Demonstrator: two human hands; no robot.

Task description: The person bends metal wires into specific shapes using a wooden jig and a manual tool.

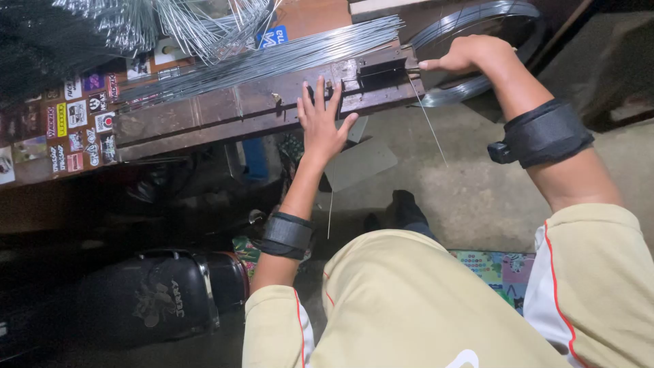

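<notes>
The left hand (320, 119) lies flat, fingers spread, on the wooden bench (204, 116) beside a metal jig (371, 71), gripping nothing. The right hand (466, 54) pinches a thin wire (426, 116) at the jig's end, drawn from the coil (477, 41) behind. Cut rods (272, 58) lie along the bench. It seems best to keep the wire taut and straight and the palm pressed firm.
</notes>
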